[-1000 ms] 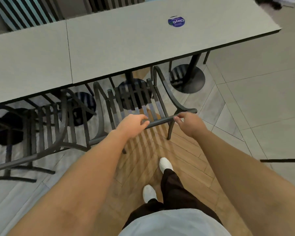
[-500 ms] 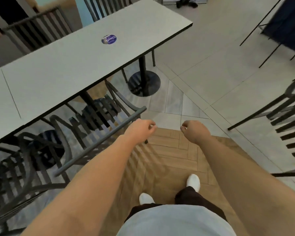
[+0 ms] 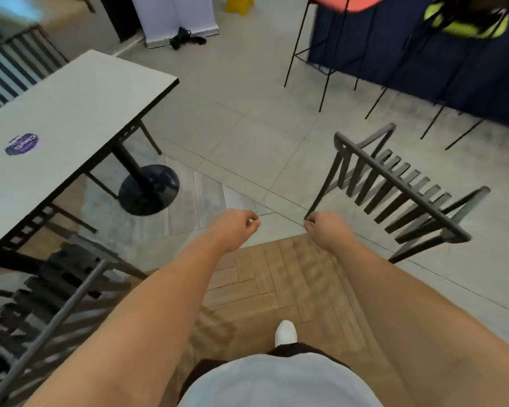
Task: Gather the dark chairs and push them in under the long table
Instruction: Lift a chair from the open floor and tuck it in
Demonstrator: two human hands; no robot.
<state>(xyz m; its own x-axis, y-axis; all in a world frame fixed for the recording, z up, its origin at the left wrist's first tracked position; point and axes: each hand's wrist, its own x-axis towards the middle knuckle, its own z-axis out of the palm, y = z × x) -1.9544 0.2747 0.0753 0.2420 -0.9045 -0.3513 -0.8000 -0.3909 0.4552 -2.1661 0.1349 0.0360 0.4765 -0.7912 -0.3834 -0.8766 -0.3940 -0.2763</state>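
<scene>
The fingers (image 3: 252, 220) of the left hand (image 3: 234, 229) are curled in loosely and hold nothing. Those of the right hand (image 3: 325, 230) are curled too; a leg tip of the stray chair (image 3: 400, 189) sits right at the knuckles, but whether they touch or grip it I cannot tell (motion blur there). Both hands hang over the floor, between the table (image 3: 71, 113) on the left and that chair on the right.

Progress, as I judge it: one chair (image 3: 56, 289) stands tucked partly under the table's near edge at lower left, so that one looks done. The stray chair stands well apart from the table on the tiles, facing away, and has still to be fetched and pushed in.

Against a second ago: then both hands gripped the top rail of the tucked chair; now they are off it, and the view has swung right, bringing the stray chair into sight.
</scene>
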